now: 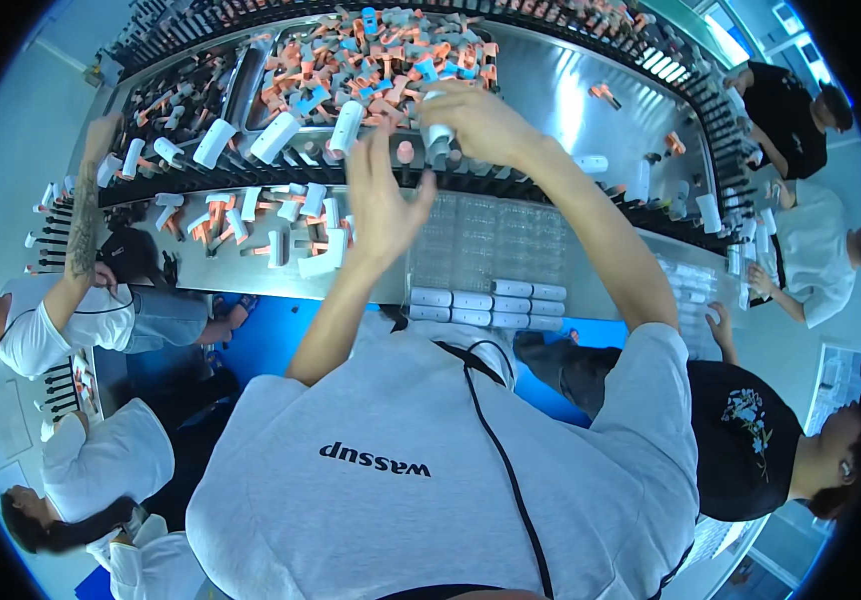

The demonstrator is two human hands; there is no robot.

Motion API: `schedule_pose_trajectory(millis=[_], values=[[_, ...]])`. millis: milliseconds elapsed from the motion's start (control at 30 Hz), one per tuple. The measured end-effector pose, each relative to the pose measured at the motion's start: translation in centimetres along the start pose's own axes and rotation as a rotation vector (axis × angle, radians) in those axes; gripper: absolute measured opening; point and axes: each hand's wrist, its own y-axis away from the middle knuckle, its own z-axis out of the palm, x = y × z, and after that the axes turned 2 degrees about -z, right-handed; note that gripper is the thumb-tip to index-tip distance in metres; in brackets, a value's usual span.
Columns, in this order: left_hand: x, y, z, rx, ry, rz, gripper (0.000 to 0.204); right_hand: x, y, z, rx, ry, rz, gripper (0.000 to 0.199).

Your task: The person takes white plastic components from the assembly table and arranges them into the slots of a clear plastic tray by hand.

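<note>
My right hand (473,118) is closed round a white cylindrical part with a grey lower end (439,140), held upright over the row of black pegs. My left hand (383,205) is open just left of it, thumb apart and fingers stretched up. Close to those fingertips, a white cylindrical shell (348,125) stands on the pegs. A small pink piece (405,152) sits on a peg between my hands. Below them lies a clear plastic compartment tray (486,238), with several white cylinders (471,300) lined up along its near edge.
Behind the pegs, a metal tray (551,100) holds a heap of orange, grey and blue parts (381,65). Loose white and orange pieces (236,220) lie on the bench to the left. A tattooed arm (84,210) reaches in there; other people work at both sides.
</note>
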Motion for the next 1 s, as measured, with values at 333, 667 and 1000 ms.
schedule_pose_trajectory(millis=[333,667,1000], values=[[-7.7,3.1,3.1,0.198,0.550,-0.330,0.103,-5.6,-6.0,8.4,0.261,0.191,0.042,0.029],[-6.1,14.5,8.4,-0.644,0.192,-0.196,0.037,-11.4,-7.3,5.5,0.281,0.036,0.218,0.091],[-4.2,16.6,8.1,-1.131,-0.131,0.207,0.023,-15.6,24.5,16.2,0.441,-0.304,0.882,0.024]])
